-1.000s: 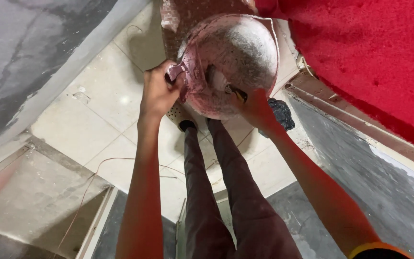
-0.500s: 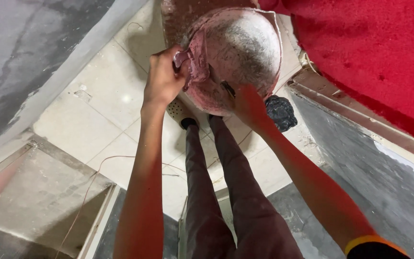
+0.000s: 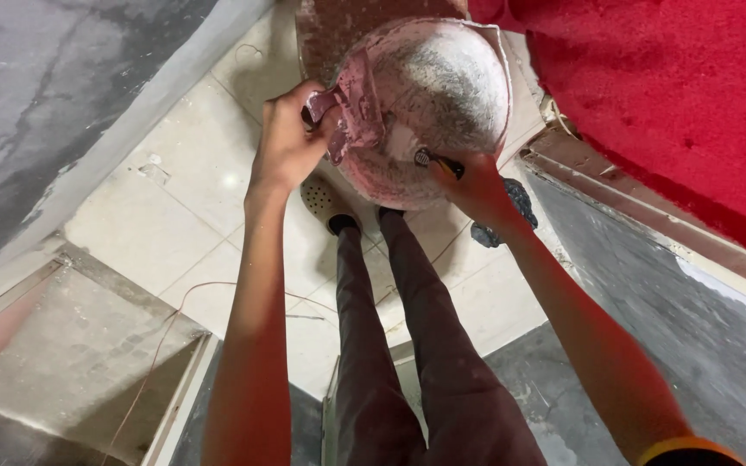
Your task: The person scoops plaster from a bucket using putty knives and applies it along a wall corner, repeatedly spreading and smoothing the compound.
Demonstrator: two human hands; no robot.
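A round metal pan (image 3: 442,95), crusted with pinkish and grey plaster, is held out in front of me above the floor. My left hand (image 3: 287,142) grips a plaster-smeared putty knife (image 3: 351,108) whose blade lies against the pan's left rim. My right hand (image 3: 477,185) grips the pan's lower right edge, and a small tool with a dark and yellow handle (image 3: 438,161) sticks out of that fist. My legs in dark trousers (image 3: 399,345) stand below the pan.
Below are pale floor tiles (image 3: 183,207) with a thin wire (image 3: 174,319) trailing across. A grey plastered wall (image 3: 53,95) stands at left, a red textured surface (image 3: 675,95) at upper right. A recessed step (image 3: 71,362) lies at lower left.
The pan and both hands have moved slightly to the right and up. The putty knife has shifted along the pan's left rim, its blade now turned more upright.
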